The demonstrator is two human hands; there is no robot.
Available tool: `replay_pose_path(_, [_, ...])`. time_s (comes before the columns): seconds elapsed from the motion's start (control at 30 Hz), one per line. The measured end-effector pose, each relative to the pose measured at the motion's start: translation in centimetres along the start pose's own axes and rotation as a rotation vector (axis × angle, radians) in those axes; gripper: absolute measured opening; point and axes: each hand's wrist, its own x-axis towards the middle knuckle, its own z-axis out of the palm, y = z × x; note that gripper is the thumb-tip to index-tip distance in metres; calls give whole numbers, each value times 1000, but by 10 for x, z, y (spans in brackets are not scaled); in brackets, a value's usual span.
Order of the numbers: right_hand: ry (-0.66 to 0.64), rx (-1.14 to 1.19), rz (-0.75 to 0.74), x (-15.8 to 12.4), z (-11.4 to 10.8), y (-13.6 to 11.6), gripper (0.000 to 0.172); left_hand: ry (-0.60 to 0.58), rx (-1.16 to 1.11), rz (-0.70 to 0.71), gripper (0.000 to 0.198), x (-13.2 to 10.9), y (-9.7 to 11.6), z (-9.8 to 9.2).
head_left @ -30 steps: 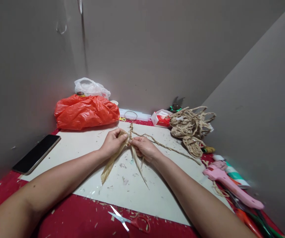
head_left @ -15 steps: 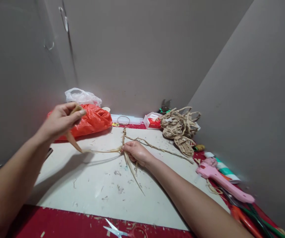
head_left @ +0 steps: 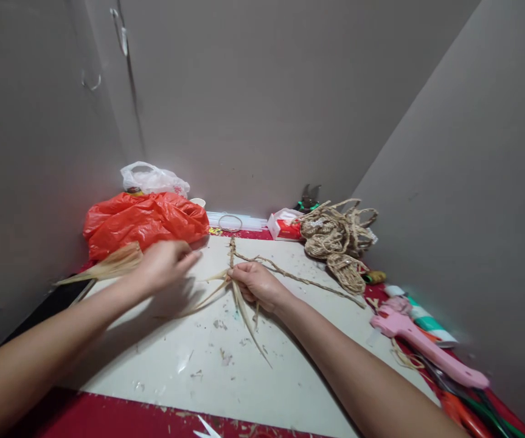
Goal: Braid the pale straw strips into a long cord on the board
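My right hand (head_left: 257, 285) is closed, pinching a twisted cord of dried plant fibre (head_left: 232, 255) at its lower end. Below the pinch, loose pale husk strips (head_left: 246, 322) fan out over the board. A thinner strip (head_left: 198, 302) curves away to the left, its far end free. From the cord a long twisted side strand (head_left: 299, 277) runs off to the right. My left hand (head_left: 166, 263) is smeared by motion above the board, left of the cord, and its grip cannot be made out. Just behind it lies a sheaf of dried husks (head_left: 116, 263).
A red plastic bag (head_left: 146, 219) and a white bag (head_left: 152, 179) stand at the back left. Bundled rope (head_left: 335, 234), a small box (head_left: 285, 225) and pruning shears (head_left: 310, 198) sit back right. A pink glue gun (head_left: 431, 344) lies right; scissors (head_left: 206, 427) lie in front.
My left hand has come down and to the right, and the strip stretched toward it now hangs slack on the left. My right hand keeps its pinch. The view has shifted slightly.
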Motion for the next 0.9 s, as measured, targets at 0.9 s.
replay_pose_path(0.9, [-263, 255, 139, -1, -19, -3, 20, -49, -1144, -55, 10, 17, 14, 87])
